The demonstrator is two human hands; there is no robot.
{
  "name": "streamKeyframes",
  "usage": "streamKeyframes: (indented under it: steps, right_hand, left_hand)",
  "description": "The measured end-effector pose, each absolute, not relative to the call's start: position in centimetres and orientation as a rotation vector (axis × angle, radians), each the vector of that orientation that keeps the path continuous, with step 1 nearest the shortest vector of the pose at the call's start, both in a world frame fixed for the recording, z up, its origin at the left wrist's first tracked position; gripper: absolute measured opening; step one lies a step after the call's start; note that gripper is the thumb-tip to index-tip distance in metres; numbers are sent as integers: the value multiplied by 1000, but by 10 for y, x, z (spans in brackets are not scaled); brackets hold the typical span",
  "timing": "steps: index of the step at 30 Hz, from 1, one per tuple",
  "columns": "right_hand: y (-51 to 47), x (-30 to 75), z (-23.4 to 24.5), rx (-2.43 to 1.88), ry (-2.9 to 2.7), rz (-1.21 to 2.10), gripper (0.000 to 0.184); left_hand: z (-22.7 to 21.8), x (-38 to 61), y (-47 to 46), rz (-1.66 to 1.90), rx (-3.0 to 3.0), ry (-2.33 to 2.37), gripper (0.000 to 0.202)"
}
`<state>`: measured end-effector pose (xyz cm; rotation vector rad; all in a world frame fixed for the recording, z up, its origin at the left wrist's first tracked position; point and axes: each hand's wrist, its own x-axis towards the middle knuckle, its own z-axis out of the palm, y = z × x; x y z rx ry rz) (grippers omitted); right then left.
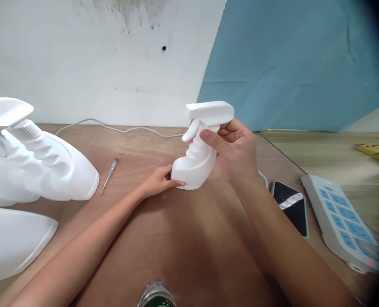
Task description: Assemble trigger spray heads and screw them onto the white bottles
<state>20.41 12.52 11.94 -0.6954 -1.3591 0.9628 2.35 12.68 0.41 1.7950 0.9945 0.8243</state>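
Note:
A white spray bottle (197, 160) stands on the brown table, its trigger head (210, 111) fitted at the neck with the nozzle pointing left. My left hand (160, 181) grips the bottle low down on its left side, thumb across the front near the base. Around the neck, just under the spray head, my right hand (235, 147) is closed, with the thumb on the near side and the other fingers partly hidden behind. Further left are several more white spray bottles (64, 166), cut off by the frame edge.
A small screwdriver (109, 176) lies left of my left hand. A white cable (119, 128) runs along the wall. To the right are a phone (290, 209) and a power strip (342, 221) with a red light. A clear bottle (156, 295) shows at the bottom edge.

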Motion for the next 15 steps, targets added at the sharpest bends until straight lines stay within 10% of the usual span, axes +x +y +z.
streamKeyframes:
  steps: [15]
  right_hand:
    - [159,195,98,-676,-1432,919,39]
  left_hand:
    - [5,19,164,878,1760,780,63]
